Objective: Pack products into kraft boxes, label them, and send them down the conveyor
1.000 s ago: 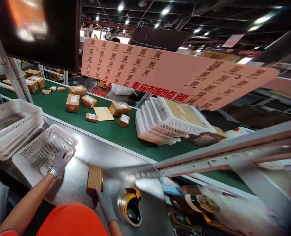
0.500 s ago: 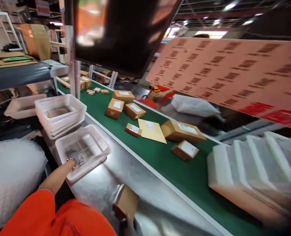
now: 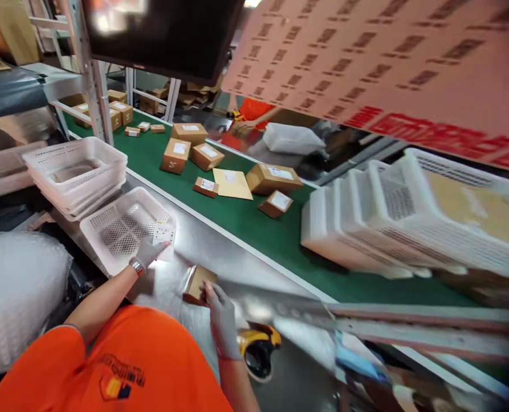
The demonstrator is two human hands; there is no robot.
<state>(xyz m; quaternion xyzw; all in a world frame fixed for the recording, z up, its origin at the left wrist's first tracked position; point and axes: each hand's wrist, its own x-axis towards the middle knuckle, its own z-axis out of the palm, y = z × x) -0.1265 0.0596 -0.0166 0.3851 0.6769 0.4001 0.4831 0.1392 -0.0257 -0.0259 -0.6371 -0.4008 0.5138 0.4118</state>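
Head view, looking forward and down along a steel worktop (image 3: 220, 252) that runs beside a green conveyor belt (image 3: 254, 223). The left hand (image 3: 148, 252), gloved, with a watch at the wrist, pinches a small white label card (image 3: 164, 233) between thumb and fingers at the near rim of the white perforated basket (image 3: 121, 229); the fingers are closed on the card. Half a second ago this hand lay inside the basket, at its floor; it has since lifted to the rim with the card raised. The right hand (image 3: 220, 312), also gloved, rests its fingertips on the near edge of a small cardboard box (image 3: 197, 284) lying on the worktop; the fingers are curled against the box, but whether they grip it or merely touch it cannot be told. The box was formerly at the bottom edge of the picture and now sits nearer the basket, just beside its right corner. A stack of white baskets (image 3: 76, 171) stands behind. Parcels (image 3: 271, 177) lie scattered on the belt, and a row of tipped baskets (image 3: 409, 217) sits further right. A yellow tape dispenser (image 3: 256, 349) lies near the right wrist. A pink coded sheet (image 3: 387, 68) hangs overhead.
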